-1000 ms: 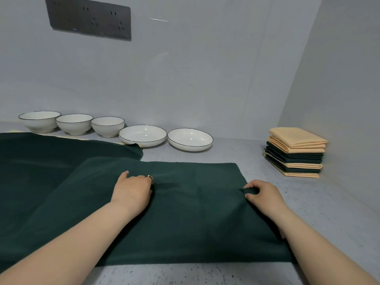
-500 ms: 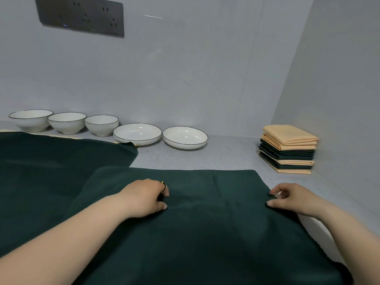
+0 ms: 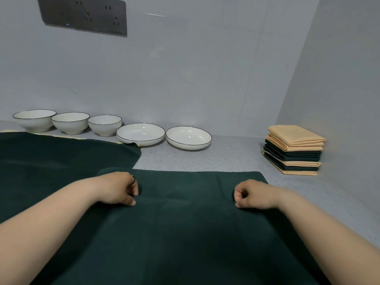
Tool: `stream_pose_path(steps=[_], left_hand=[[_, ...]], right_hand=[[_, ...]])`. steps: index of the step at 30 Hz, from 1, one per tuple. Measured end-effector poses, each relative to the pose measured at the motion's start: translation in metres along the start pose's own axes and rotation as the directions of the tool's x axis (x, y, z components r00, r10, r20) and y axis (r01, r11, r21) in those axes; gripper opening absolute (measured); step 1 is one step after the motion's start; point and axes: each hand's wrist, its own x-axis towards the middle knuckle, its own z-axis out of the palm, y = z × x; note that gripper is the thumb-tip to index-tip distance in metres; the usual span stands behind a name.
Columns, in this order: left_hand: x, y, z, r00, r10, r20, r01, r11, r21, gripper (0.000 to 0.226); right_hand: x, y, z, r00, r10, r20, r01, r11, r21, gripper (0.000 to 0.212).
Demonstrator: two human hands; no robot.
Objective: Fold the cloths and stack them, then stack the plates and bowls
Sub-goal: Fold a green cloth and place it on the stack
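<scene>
A dark green cloth (image 3: 181, 233) lies flat on the speckled grey counter (image 3: 226, 159) right in front of you. Its far edge is straight, and a faint ridge runs across it between your hands. Your left hand (image 3: 118, 190), a ring on one finger, curls knuckles-up and pinches that ridge. Your right hand (image 3: 255, 194) curls likewise, fingertips gripping the cloth near its right edge.

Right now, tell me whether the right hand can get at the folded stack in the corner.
Probably yes. Nothing stands on the counter between the right hand and the folded stack by the side wall. It pinches the green cloth, though, so it must release or carry it.
</scene>
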Motion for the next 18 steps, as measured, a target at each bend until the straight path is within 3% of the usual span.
stream_pose_path(steps=[4,9,18], left_hand=[[0.001,-0.021,-0.017,0.992,-0.032,0.12,0.037,0.998,-0.044,0.017],[0.001,-0.039,-0.042,0.973,-0.119,0.197,0.134,0.989,-0.066,0.018],[0.043,-0.056,-0.043,0.967,-0.214,-0.14,0.213,0.977,-0.022,0.019]], right_hand=[[0.012,-0.005,-0.014,1.0,-0.016,-0.012,0.017,0.999,0.046,0.029],[0.041,-0.012,-0.02,0.999,0.029,-0.039,-0.031,0.998,-0.049,0.029],[0.088,-0.014,-0.026,0.982,0.083,-0.169,-0.105,0.986,-0.126,0.027]])
